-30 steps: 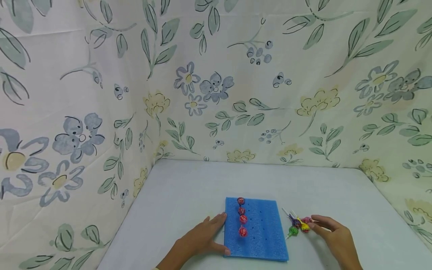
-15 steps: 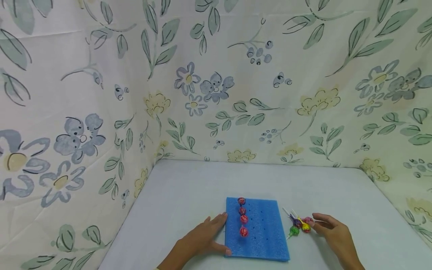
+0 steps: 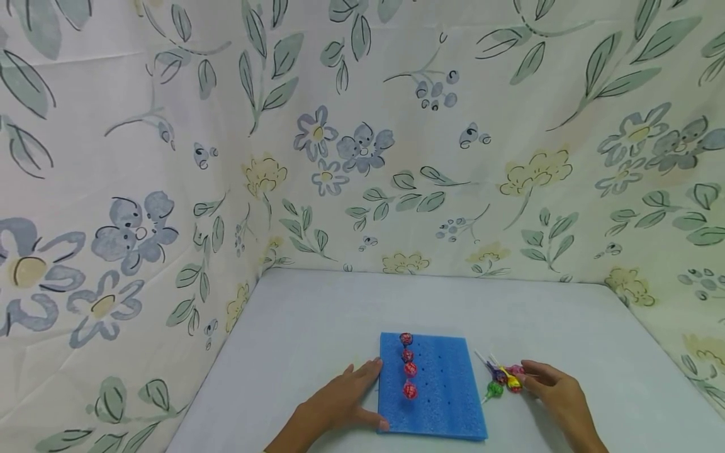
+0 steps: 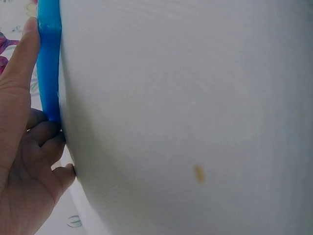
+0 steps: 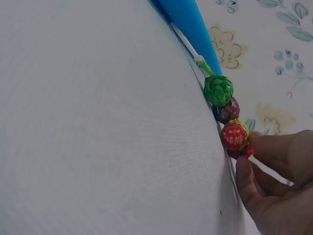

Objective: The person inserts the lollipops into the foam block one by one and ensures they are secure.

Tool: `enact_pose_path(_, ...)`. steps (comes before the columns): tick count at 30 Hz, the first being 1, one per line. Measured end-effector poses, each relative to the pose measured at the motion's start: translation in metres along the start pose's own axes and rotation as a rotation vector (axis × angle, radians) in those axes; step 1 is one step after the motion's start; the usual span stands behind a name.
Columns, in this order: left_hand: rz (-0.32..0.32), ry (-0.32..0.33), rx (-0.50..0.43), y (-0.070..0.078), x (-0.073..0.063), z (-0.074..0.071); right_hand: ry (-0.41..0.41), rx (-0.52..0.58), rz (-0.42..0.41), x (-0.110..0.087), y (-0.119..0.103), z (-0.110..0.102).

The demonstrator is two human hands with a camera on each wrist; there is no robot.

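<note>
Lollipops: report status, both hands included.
Left hand at left edge of foam. Right hand at pink lollipop, grip unclear. Four red lollipops upright in foam. Yellow lollipop crowds the pink one.

Hands (image 3: 345, 397) bare; forearms (image 3: 298, 429) bare, too.

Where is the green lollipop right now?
In the head view, the green lollipop lies right of the blue foam board, just below the purple lollipop in the image.

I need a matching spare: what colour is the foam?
The foam is blue, with small dark dots; it shows best in the head view.
</note>
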State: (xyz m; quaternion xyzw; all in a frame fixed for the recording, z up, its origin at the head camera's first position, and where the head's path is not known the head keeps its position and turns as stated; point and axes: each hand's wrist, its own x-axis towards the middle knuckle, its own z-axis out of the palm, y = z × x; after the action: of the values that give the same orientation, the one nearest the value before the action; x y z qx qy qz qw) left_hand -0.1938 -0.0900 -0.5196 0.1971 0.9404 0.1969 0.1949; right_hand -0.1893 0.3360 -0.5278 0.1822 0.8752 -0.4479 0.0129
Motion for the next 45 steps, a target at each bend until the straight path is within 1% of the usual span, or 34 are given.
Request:
enact_pose_path(11,-0.003,-0.005,0.005,0.001,0.0,0.0,0.004,-0.011,0.02,0.004,-0.001,0.008)
enact_pose_path(20,0.015,0.008,0.023,0.001,-0.002,-0.001,-0.018,-0.078,-0.02,-0.001,-0.002,0.008)
enact_pose_path(24,0.012,0.009,0.03,0.003,-0.002,-0.002,-0.022,-0.076,-0.04,-0.003,-0.002,0.006)
enact_pose_path(27,0.005,0.007,0.03,0.003,-0.002,-0.002,-0.011,-0.047,-0.059,-0.005,-0.002,0.005)
enact_pose_path(31,0.002,0.005,0.024,0.003,-0.002,-0.001,0.023,0.017,-0.049,-0.007,-0.003,0.004)
enact_pose_path(35,0.011,0.007,0.02,0.002,-0.003,-0.001,0.028,0.116,-0.026,-0.011,-0.006,0.003)
enact_pose_path(39,0.015,0.009,0.022,0.002,-0.004,-0.002,0.037,0.182,0.002,-0.015,-0.009,0.003)
enact_pose_path(43,0.014,0.01,0.019,0.003,-0.003,-0.002,0.078,0.22,0.028,-0.016,-0.013,0.006)
enact_pose_path(45,0.013,0.011,0.015,0.003,-0.003,-0.002,0.098,0.234,0.024,-0.018,-0.014,0.007)
